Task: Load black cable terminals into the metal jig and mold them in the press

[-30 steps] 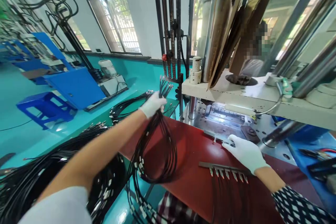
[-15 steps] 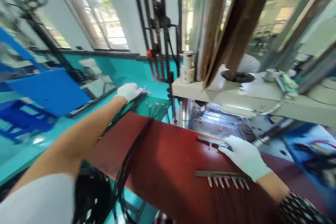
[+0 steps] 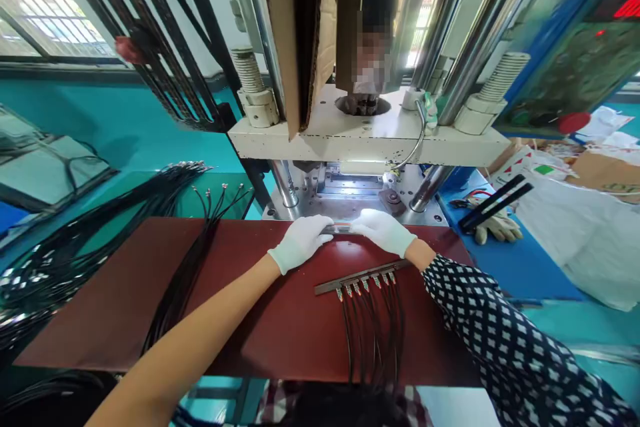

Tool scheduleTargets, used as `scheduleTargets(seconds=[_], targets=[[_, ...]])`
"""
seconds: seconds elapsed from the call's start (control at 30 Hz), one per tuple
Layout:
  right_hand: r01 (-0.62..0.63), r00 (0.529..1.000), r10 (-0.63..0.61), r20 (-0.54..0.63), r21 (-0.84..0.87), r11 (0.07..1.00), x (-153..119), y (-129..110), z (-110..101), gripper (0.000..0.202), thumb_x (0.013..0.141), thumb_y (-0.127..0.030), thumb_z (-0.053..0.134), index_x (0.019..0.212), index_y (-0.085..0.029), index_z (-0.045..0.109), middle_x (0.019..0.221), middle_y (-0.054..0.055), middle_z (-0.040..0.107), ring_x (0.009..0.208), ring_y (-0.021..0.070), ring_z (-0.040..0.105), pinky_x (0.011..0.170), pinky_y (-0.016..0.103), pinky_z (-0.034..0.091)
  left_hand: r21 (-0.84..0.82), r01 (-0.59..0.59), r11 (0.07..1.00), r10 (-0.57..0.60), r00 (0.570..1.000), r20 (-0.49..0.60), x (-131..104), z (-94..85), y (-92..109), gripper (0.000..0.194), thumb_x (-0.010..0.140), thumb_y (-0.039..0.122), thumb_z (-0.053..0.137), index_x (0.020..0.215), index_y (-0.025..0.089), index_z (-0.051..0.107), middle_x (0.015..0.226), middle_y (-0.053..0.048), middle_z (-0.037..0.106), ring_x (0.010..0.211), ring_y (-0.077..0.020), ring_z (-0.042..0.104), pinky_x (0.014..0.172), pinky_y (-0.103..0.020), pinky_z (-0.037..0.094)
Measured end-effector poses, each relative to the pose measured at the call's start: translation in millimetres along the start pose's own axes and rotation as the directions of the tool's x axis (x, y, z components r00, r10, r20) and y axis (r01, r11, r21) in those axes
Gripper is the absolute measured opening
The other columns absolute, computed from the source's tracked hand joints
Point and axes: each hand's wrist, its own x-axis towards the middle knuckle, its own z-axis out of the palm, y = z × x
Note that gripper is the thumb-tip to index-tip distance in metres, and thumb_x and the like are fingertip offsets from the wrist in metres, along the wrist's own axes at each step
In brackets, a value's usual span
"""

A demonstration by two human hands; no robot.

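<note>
My left hand (image 3: 301,241), in a white glove, pinches the left end of a short metal bar (image 3: 342,229) at the far edge of the red-brown tabletop. At its other end my right hand (image 3: 384,232), also gloved, has its fingers closed on the same bar. Both hands hide the bar's ends. Nearer to me lies a second metal bar (image 3: 327,287), tilted, with several black cables (image 3: 373,327) hanging from metal connectors along it. Its right end is close below my right wrist.
Just beyond the tabletop (image 3: 280,340) stands a press (image 3: 370,147) with steel columns. Black cable bundles (image 3: 185,273) lie on the left. At the right, a work glove (image 3: 497,227) and black-handled tool (image 3: 495,203) rest on a blue surface. A person (image 3: 379,13) is behind the press.
My left hand has come from the cable ends at the far left to the bar. My right hand still holds the bar, now in front of the press. The view has turned right.
</note>
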Motion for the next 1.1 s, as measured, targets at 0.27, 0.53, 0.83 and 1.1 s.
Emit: scheduleTargets(seconds=[0.27,0.53,0.83,1.1], targets=[[-0.086,0.924,0.285,-0.255,0.587,0.805,9,27,3,0.04,0.097,-0.047,0.038,0.085,-0.016,0.06,0.071,0.002,0.053,0.062,0.0135,0.047,0.063,0.03,0.043,0.149,0.02,0.989,-0.032,0.996,0.08,-6,-3.3,10,0.02,0.093,0.038,0.054,0.094,0.02,0.062,0.094,-0.01,0.066,0.09,-0.0274,0.06,0.083,-0.035,0.039],[-0.073,0.859,0.477,-0.189,0.875,0.478,-30,27,-27,0.061,0.085,-0.078,0.043,0.091,-0.018,0.055,0.053,-0.01,0.028,0.042,0.0064,0.02,0.043,0.022,0.023,0.412,-0.099,0.906,0.036,0.987,0.158,-10,-4.0,10,0.033,0.1,0.042,0.041,0.103,0.016,0.061,0.098,-0.011,0.066,0.092,-0.0284,0.062,0.08,-0.038,0.041],[0.061,0.599,0.714,-0.363,0.91,0.411,-217,14,-56,0.032,0.081,-0.052,0.07,0.096,-0.024,0.07,0.07,-0.001,0.043,0.06,0.0107,0.042,0.057,0.026,0.038,0.492,-0.126,0.861,0.061,0.987,0.145,-16,-5.7,13,0.035,0.101,0.038,0.036,0.106,0.015,0.061,0.096,-0.01,0.065,0.09,-0.027,0.062,0.081,-0.039,0.044],[-0.328,-0.069,0.992,-0.102,0.942,0.074,-383,25,69,0.039,0.066,-0.048,0.079,0.09,-0.019,0.067,0.092,0.007,0.066,0.082,0.0184,0.062,0.075,0.032,0.05,0.489,-0.238,0.839,0.209,0.971,0.115,-22,-4.9,-2,0.034,0.096,0.048,0.036,0.098,0.022,0.058,0.09,-0.011,0.063,0.084,-0.0306,0.061,0.078,-0.046,0.049]])
